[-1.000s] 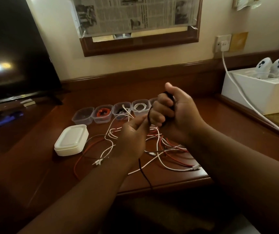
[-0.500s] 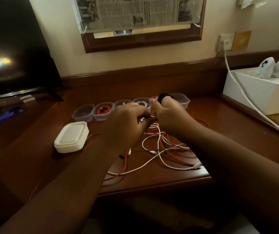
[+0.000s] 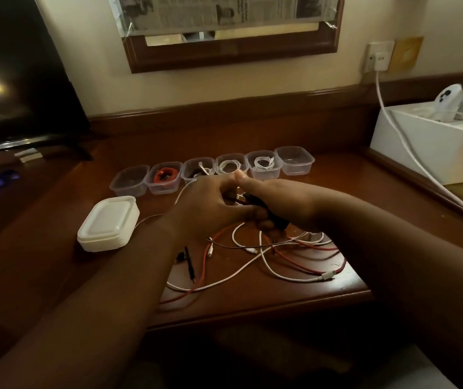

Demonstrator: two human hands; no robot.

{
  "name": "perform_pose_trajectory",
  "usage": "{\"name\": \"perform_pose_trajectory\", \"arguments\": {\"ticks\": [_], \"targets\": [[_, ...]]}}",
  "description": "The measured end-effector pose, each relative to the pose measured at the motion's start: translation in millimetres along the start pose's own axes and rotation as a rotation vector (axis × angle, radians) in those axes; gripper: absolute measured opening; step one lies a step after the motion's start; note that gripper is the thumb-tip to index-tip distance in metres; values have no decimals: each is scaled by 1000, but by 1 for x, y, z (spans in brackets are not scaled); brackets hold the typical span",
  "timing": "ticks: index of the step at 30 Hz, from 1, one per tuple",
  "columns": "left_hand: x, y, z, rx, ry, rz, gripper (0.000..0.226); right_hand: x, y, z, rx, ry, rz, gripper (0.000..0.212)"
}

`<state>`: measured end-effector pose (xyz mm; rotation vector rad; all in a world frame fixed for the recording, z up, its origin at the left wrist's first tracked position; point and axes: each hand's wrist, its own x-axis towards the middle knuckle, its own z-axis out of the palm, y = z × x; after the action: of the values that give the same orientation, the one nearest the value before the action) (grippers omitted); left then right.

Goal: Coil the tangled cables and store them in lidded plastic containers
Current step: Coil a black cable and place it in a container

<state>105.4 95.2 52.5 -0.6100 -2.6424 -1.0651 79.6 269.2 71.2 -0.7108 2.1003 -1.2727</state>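
The wooden desk (image 3: 252, 301) fills the middle of the frame, and its front edge at lower centre is my first worry: the loose tangle of red and white cables (image 3: 275, 259) lies right up against it, so any tug while I work could drag a strand over the lip. Along the back, at centre frame, stands the row of six clear containers (image 3: 213, 171); four look filled, with the red coil (image 3: 165, 175) in the second from the left, and the two end tubs appear empty. They are light and unlidded, so a cable snagging a rim could tip one and spill a finished coil. The stack of white lids (image 3: 108, 223) sits at centre left, apart from the tubs, and a thin wire runs just beside it that could pull it askew. My left hand (image 3: 210, 209) and right hand (image 3: 278, 204) meet just in front of the tubs. The right is curled tight around a bundled black cable (image 3: 264, 210); the left pinches at its loose end where a small connector shows. If my right-hand grip slackens, I judge the loops will spring apart. A short black lead (image 3: 189, 263) below my left wrist might catch on it too.
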Motion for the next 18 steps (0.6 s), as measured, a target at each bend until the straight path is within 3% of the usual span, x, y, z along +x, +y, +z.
{"name": "perform_pose_trajectory", "arguments": {"ticks": [3,7,10,14,18], "targets": [[8,-3,7,4,52,110,25,11,6,-11,133,-24,-27,67],[32,-17,13,-42,127,154,23,32,12,-21,224,67,-101,66],[50,-33,20,-118,177,96,18,54,18,-27,325,190,-110,64],[73,-61,32,-178,242,-49,33,91,34,-36,435,427,-70,58],[87,-84,47,-448,324,-213,44,121,54,-42,476,351,-130,52]]}}
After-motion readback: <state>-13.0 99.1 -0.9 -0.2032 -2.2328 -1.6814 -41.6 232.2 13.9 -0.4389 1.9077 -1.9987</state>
